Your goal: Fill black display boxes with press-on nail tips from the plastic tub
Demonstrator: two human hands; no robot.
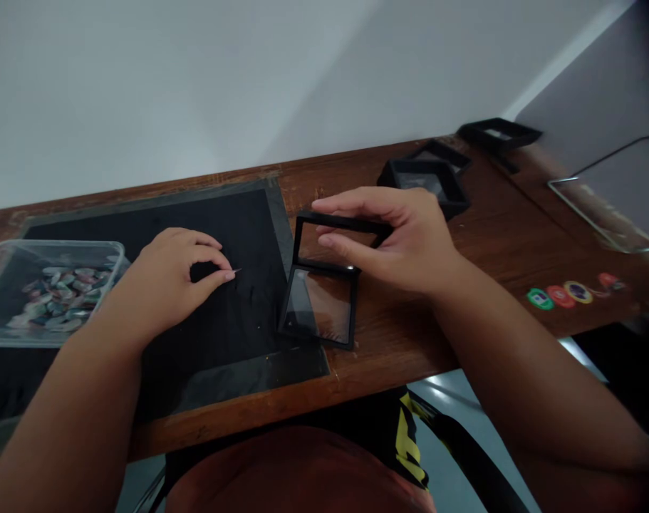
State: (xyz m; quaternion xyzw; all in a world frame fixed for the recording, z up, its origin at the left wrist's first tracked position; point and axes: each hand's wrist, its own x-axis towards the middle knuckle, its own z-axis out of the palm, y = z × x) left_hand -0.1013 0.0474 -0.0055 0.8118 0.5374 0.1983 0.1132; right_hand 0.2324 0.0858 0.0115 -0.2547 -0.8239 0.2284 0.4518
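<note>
My left hand (177, 281) is closed in a pinch above the black mat (217, 356). Between thumb and forefinger it holds a small, thin, pointed piece (239, 271), too small to name. My right hand (393, 235) grips the raised lid of a black-framed display case (289, 306) with clear panels, thumb on one side and fingers on the other. The case stands hinged open, its lower half lying across the right edge of the mat. To the left of my left hand, a clear plastic tub (118, 260) contains many shiny, multicoloured shell-like pieces (62, 296).
More black frames (452, 192) are stacked at the back right, with another black frame (498, 133) near the wall corner. Round coloured stickers (559, 296) are on the wooden table (388, 342). A bent metal wire stand (580, 174) is at the far right.
</note>
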